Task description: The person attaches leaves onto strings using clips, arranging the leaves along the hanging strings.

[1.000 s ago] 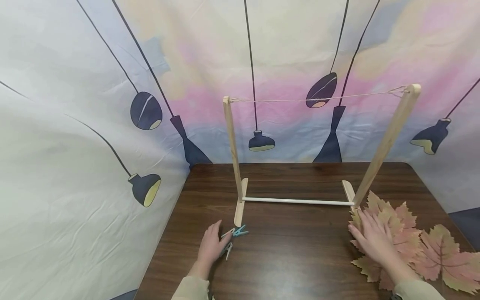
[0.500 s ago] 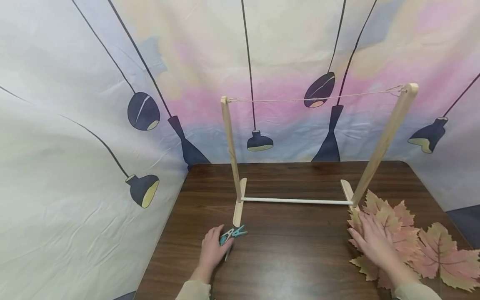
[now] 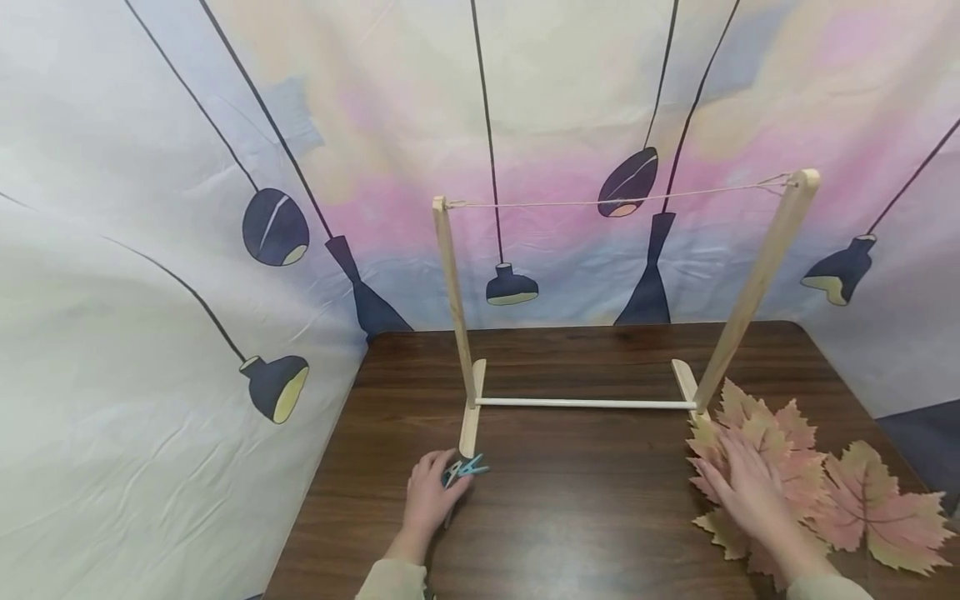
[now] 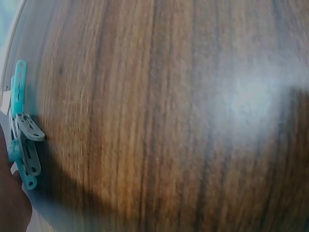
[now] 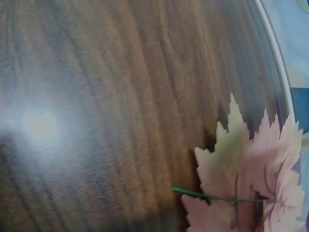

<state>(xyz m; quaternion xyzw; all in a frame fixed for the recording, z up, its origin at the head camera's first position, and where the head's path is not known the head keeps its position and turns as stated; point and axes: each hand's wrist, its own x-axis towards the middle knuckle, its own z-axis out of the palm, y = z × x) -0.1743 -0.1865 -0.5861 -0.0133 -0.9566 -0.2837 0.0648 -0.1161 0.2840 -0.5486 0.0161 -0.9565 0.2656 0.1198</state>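
Observation:
My left hand (image 3: 427,504) rests by the left foot of a wooden stand, fingers and thumb curved around a small bunch of clothespins (image 3: 471,468). These are turquoise and pale grey; in the left wrist view the turquoise and grey clothespins (image 4: 20,89) lie crossed over one another beside the thumb. My right hand (image 3: 753,492) lies with extended fingers on a pile of artificial maple leaves (image 3: 866,504), pink with yellow-green tips. Part of the pile is covered by that hand. A green stem (image 5: 190,192) sticks out from the leaves (image 5: 222,169) in the right wrist view.
The stand has two upright wooden posts (image 3: 453,300), a string (image 3: 562,203) tied between their tops and a white rod (image 3: 585,403) joining them low down. It stands on a dark wood table (image 3: 570,500). Behind hangs a cloth backdrop (image 3: 390,133) with printed lamps.
My left hand has moved slightly right, its fingers and thumb drawing in around the clothespins. The right hand stays on the leaves. The head view has shifted a little.

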